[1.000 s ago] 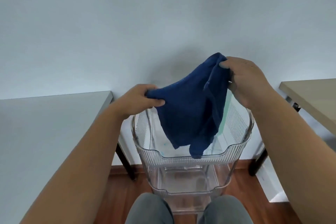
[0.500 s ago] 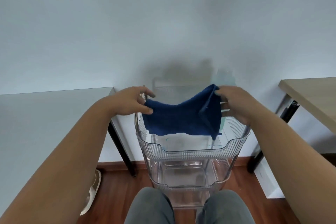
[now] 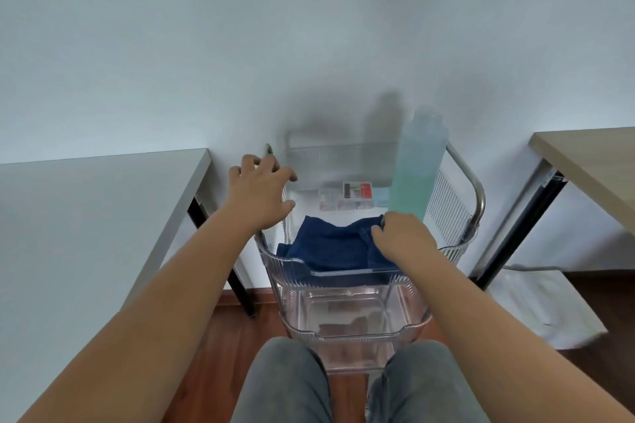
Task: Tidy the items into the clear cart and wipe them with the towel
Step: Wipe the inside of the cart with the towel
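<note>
Towel: the dark blue towel is lying bunched in the top basket of the clear cart, toward the near side
Right hand: the right hand is resting on the towel's right edge, fingers curling round a fold of the cloth and gripping it
Left hand: the left hand is hovering by the cart's left rim, fingers spreading wide and holding nothing; whether it is touching the rim I cannot tell
Bottle: a tall pale green bottle is standing upright at the far right of the top basket, just behind the right hand
Box: a small box with a red label is lying at the far end of the basket, beyond the towel
Lower basket: it is showing through the clear walls; its contents are too blurred to tell
Surroundings: a grey table is standing to the left; a wooden table to the right; the person's knees are sitting just before the cart
</note>
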Tool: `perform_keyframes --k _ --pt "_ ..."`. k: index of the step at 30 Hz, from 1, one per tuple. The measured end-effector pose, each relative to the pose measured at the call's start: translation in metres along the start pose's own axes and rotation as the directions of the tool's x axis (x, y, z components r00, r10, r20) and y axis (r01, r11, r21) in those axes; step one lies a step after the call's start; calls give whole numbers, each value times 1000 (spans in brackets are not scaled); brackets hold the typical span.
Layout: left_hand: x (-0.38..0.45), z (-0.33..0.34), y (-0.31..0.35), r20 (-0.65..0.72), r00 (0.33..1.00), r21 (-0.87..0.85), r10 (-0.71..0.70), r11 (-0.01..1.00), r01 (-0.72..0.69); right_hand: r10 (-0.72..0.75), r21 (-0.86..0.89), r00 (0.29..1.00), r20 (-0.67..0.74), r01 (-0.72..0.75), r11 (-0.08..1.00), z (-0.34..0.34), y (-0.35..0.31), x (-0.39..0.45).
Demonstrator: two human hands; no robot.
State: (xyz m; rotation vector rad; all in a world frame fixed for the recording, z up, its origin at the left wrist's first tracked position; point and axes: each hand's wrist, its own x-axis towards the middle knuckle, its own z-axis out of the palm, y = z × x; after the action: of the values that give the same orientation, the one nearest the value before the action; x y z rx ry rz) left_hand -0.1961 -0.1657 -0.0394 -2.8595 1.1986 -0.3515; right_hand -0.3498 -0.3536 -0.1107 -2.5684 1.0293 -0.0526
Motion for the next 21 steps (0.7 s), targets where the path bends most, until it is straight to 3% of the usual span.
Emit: perform_keyframes --k 4,8,10,13,17,19,21 --pt "9 2 -6 -13 999 -190 -49 981 45 65 -110 971 231 -41 993 18 -14 4" --pt "18 5 -6 29 998 -303 -58 951 64 205 -117 865 457 -170 978 36 -38 18" --pt "20 7 -4 24 997 -340 -70 938 74 279 -109 823 495 -260 959 45 -56 23" --pt "19 13 -2 -8 992 -403 -123 909 109 307 -112 814 493 -291 950 64 -82 23" --pt "15 19 -2 -29 990 -331 -140 936 123 201 -150 861 467 -146 978 88 -114 21" --pt "15 19 -2 -36 990 -320 -137 940 119 40 -153 873 486 40 987 91 -122 22" --pt "15 19 -2 -43 990 -331 -136 937 115 -176 -209 840 513 321 924 84 -115 21"
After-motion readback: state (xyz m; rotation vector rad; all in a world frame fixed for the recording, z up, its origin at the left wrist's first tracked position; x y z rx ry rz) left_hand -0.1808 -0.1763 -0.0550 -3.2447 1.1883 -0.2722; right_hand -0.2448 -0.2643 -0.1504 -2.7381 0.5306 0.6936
